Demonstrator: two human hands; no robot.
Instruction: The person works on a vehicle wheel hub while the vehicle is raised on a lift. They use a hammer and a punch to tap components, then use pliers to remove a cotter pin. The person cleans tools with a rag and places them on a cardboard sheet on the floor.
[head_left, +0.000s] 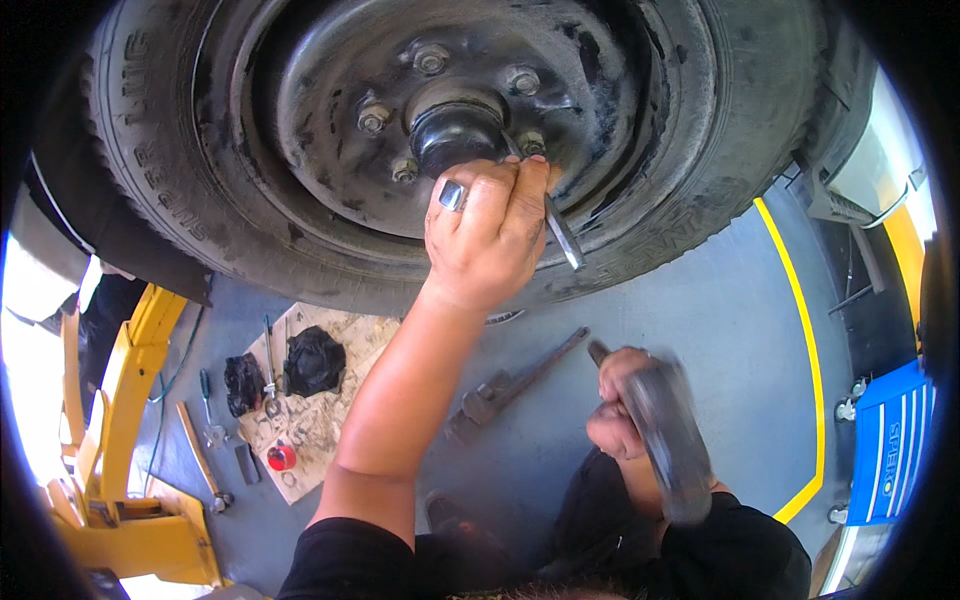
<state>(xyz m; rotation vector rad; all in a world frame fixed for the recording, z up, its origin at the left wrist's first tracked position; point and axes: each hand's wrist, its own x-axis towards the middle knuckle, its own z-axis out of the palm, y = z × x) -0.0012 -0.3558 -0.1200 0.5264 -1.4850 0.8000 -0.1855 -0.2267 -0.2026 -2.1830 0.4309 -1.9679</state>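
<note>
A wheel with a worn black tyre [740,150] fills the upper view, with several nuts around its hub. At the middle sits a round black hub cap [452,138]. My left hand [485,235], wearing a ring, is closed around a steel chisel [563,236]. The chisel slants up toward the right edge of the cap; my fingers partly hide where its upper end meets it. Lower right, apart from the wheel, my right hand [620,400] is wrapped round a heavy dark tool [672,440]. Motion smears that tool, so its exact kind is unclear.
A pipe wrench [510,390] lies on the grey floor below the wheel. Stained cardboard [300,455] carries black rags [313,362] and a red-topped container [281,457]. Left are a hammer [203,455] and a yellow lift arm [135,370]; right, a blue tool cabinet [885,440].
</note>
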